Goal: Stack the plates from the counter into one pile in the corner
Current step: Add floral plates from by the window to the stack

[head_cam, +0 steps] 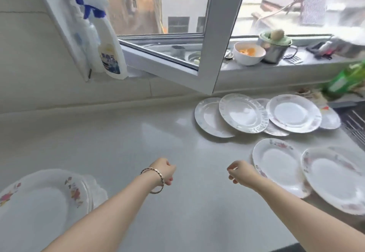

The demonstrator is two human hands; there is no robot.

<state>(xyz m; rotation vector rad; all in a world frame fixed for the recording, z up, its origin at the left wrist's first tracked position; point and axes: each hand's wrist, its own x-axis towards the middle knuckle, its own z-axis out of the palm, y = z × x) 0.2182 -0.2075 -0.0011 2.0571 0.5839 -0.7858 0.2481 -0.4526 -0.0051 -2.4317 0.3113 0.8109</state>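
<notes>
Several white plates lie spread over the right of the pale counter (128, 145). A back group overlaps: a plain plate (209, 119), an embossed plate (243, 113) and a flower-rimmed plate (294, 113). Nearer lie two flower-rimmed plates (278, 164) (335, 174). At the near left, a flowered plate (39, 208) sits on top of a clear ribbed one. My left hand (165, 170) and my right hand (240, 171) hover over the counter's middle with fingers curled downward, holding nothing. My right hand is just left of the nearer plate's rim.
A spray bottle (106, 46) stands on the sill at the back left. An open window sash (177, 62) juts over the counter. A bowl (248, 53) and a steel pot (274, 48) sit on the sill. A green bottle (345, 79) and a dish rack (355, 121) are at the right.
</notes>
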